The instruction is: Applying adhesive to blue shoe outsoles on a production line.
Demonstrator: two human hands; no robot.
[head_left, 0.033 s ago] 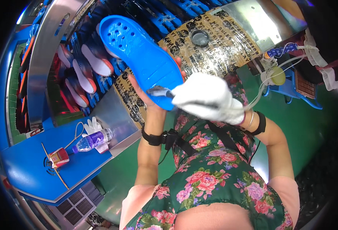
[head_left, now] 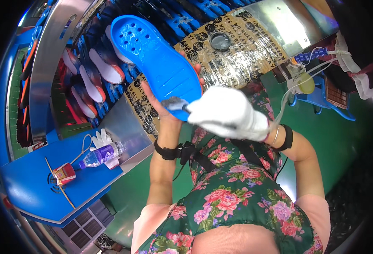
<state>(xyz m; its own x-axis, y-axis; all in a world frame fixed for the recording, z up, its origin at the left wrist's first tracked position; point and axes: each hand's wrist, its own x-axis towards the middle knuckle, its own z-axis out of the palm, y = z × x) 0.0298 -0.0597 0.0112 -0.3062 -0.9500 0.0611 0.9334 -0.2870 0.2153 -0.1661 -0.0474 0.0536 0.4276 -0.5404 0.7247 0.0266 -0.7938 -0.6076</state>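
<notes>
A bright blue shoe sole [head_left: 163, 67] with several small holes at its far end is held up in front of me. My bare left hand [head_left: 152, 96] wraps round it from below, its fingertips showing along the right edge. In a white glove, my right hand [head_left: 226, 111] grips a brush whose handle is mostly hidden by the glove. The dark bristles of the brush [head_left: 173, 103] lie against the near end of the sole. Part of the sole's surface looks wet and shiny.
Behind the sole is a taped cardboard sheet [head_left: 245, 51] bearing a small dark round dish [head_left: 220, 41]. White-topped insoles [head_left: 106, 70] sit in a rack at the left. A water bottle [head_left: 103, 155], a white glove [head_left: 103, 137] and a red-and-white carton [head_left: 64, 174] lie on a blue surface [head_left: 29, 178].
My right hand and the brush have shifted slightly left across the near end of the sole. The sole and my left hand have hardly moved.
</notes>
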